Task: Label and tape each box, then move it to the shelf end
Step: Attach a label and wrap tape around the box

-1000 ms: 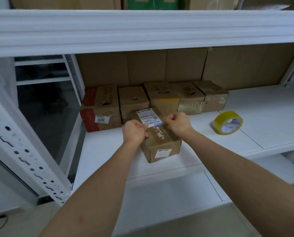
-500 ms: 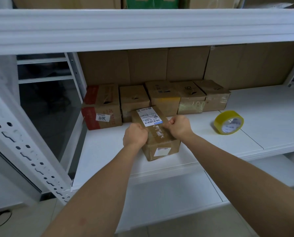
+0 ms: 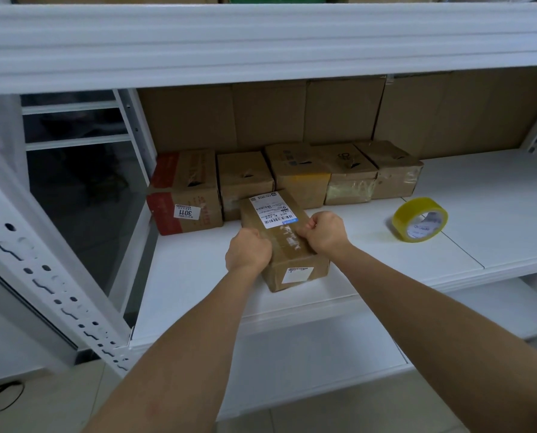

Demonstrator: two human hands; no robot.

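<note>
A small brown cardboard box (image 3: 295,270) lies on the white shelf (image 3: 198,276), turned at a slight angle. A white shipping label (image 3: 271,207) is stuck on the far part of its top. My left hand (image 3: 249,253) is closed against the box's left top edge. My right hand (image 3: 325,231) is closed on the right top edge, fingers curled over the taped seam. Both hands press on the box from either side. A roll of yellow tape (image 3: 420,218) stands on the shelf to the right, apart from both hands.
A row of several sealed cardboard boxes (image 3: 298,173) stands along the back, starting at the shelf's left end with a red-taped box (image 3: 185,192). Flat cardboard lines the rear wall. An upper shelf beam (image 3: 261,42) hangs overhead. A perforated white upright (image 3: 42,276) stands at the left.
Both hands have slid a little toward me along the box top, away from the label. The box and the tape roll stay where they were.
</note>
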